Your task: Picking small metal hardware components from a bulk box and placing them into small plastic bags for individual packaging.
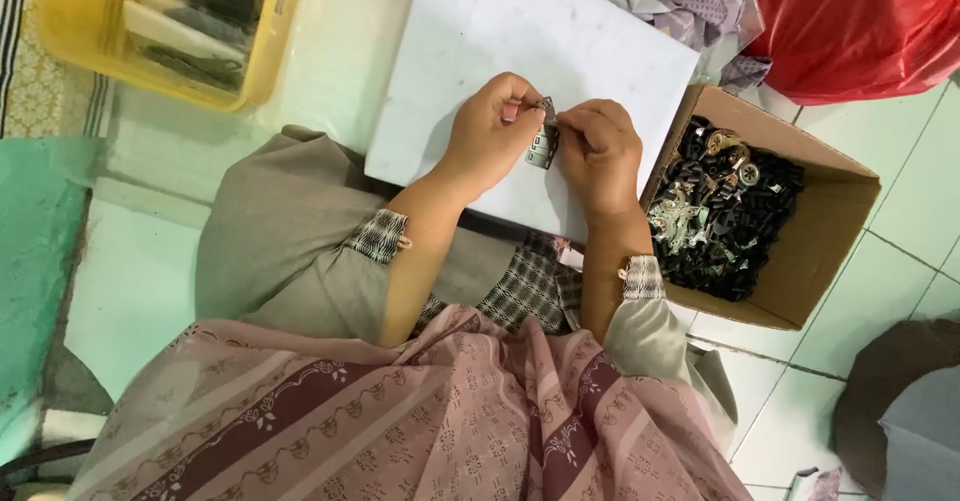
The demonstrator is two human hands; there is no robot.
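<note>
Left hand [490,131] and right hand [600,151] pinched together on small metal clip [542,146] | clip hung lengthwise between fingertips | cardboard box [820,251] lay beside right hand

The small part [541,147] pinched between the hands looks like grey metal with a dull sheen; the white board [470,51] beneath is smooth and matt, like plastic or coated wood; the open box [828,223] at the right is plain brown cardboard, rough and matt; the parts [725,211] inside are mostly black, seemingly plastic, mixed with a few shiny metal pieces; the yellow tub [70,21] is glossy plastic; the red bag [860,21] is thin, shiny plastic film; the floor [900,271] is glossy white tile; the sleeves and patterned scarf [450,421] are soft woven cloth, matt.
</note>
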